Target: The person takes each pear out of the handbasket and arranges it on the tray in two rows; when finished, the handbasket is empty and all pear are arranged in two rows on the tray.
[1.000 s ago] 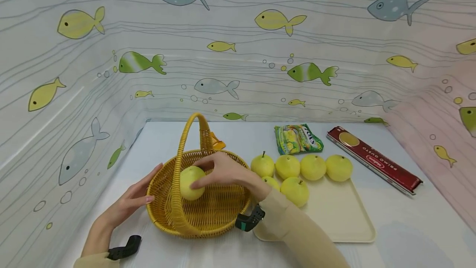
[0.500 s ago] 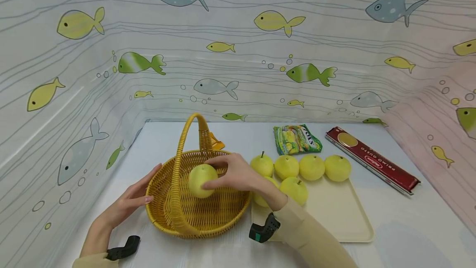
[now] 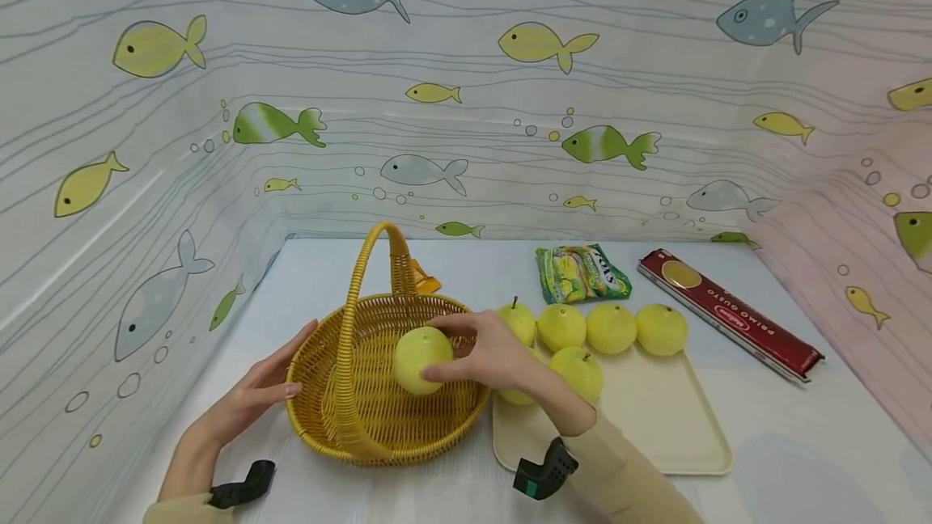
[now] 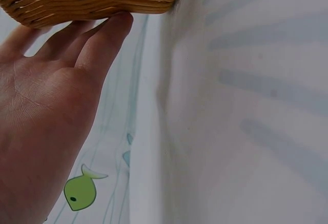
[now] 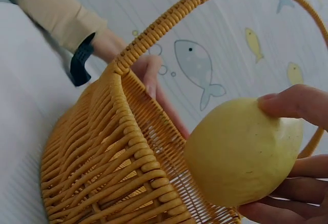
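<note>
My right hand [image 3: 495, 350] pinches a round yellow pear [image 3: 422, 360] between thumb and fingers, above the right half of the wicker basket [image 3: 386, 439]. In the right wrist view this pear [image 5: 238, 152] hangs beside the basket's rim, close to the arched handle [image 5: 164, 24]. My left hand [image 3: 258, 390] rests against the basket's left side. The left wrist view has the fingers of that hand [image 4: 56, 90] fairly straight, their tips touching the woven wall [image 4: 92, 1]. Several more pears [image 3: 612, 327] sit on the cream tray [image 3: 655, 427] to the right of the basket.
A green candy bag [image 3: 582, 273] lies behind the tray. At the right is a long dark red pasta pack [image 3: 728, 314]. Something orange [image 3: 425, 277] shows partly behind the basket handle. Fish-patterned cloth walls [image 3: 466, 120] enclose the white table at the back and sides.
My right hand has carried the pear rightward, from beside the handle to the basket's right half. The left hand and the basket have stayed in place.
</note>
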### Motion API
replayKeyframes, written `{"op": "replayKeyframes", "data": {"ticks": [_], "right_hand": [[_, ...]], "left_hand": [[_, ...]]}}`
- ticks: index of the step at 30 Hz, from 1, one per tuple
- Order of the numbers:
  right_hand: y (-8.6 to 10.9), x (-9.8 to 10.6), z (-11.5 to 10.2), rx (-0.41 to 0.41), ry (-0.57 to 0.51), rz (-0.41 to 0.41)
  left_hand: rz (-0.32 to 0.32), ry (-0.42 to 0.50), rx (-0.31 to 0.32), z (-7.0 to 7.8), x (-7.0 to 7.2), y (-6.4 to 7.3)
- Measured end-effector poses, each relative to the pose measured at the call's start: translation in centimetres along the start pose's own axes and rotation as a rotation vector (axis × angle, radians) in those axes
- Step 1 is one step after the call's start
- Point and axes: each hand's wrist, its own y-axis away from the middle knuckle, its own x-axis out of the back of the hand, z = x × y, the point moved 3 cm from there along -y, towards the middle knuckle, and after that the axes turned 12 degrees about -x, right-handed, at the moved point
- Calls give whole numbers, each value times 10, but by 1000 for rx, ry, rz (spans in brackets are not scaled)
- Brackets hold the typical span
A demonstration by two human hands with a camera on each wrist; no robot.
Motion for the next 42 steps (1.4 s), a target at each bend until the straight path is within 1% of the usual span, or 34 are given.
{"op": "replayKeyframes", "data": {"ticks": [4,7,10,14,16,19,22,26,31,34,39,42], "right_hand": [[8,5,-1,9,5,17],[14,10,-1,28,-14,34],[17,14,1,34,-81,20],[22,19,3,33,-173,-5],[25,23,4,22,-189,0],[30,29,7,-5,-188,18],[35,37,9,-23,-162,40],[41,48,12,-8,-130,69],[49,62,21,6,-140,98],[54,71,27,-11,-134,121],[61,84,38,-67,-134,140],[65,92,43,-64,-125,162]], "left_hand": [[-11,24,-22,1,0,0],[-13,34,-20,1,-1,0],[-10,27,-10,1,-1,0],[-13,28,-19,1,-1,0],[-14,29,-20,1,-1,0],[-17,32,-22,1,-1,0],[-15,30,-22,1,-1,0],[-13,25,-17,-1,0,1],[-9,21,-10,-5,1,2],[-6,17,-8,-6,0,2],[-11,13,-10,-5,-1,1],[-11,15,-12,-2,-1,0]]}}
